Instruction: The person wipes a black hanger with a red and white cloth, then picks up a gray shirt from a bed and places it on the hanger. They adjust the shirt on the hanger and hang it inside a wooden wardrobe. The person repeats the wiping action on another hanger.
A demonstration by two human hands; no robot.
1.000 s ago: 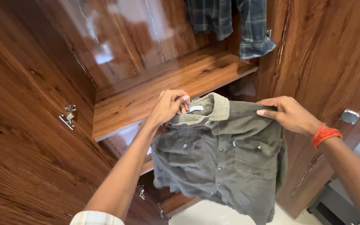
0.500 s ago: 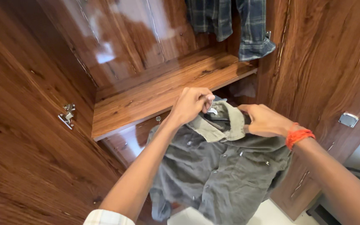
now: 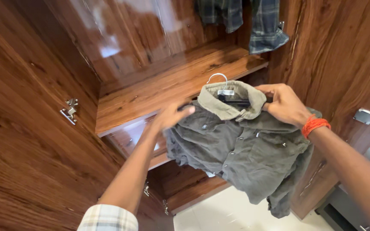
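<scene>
A grey-green shirt (image 3: 245, 158) hangs in the air in front of an open wooden wardrobe (image 3: 39, 128), below and just in front of its shelf (image 3: 168, 87). The cloth looks like fine corduroy, faded and rumpled, with a paler collar (image 3: 230, 102) turned down, a row of small buttons down the front and a flapped chest pocket. It is already on a hanger (image 3: 225, 90): a thin white wire hook sticks up above the collar and a dark bar shows inside the neck. The right hand (image 3: 285, 105), with an orange thread band at the wrist, is clenched on the shoulder of the shirt and the hanger end beside the collar, carrying the weight. The left hand (image 3: 172, 115) is blurred, fingers loose and stretched out, touching the other shoulder of the shirt without gripping it. One sleeve droops towards the pale floor (image 3: 232, 211). A plaid shirt (image 3: 262, 25) hangs further back inside the wardrobe.
</scene>
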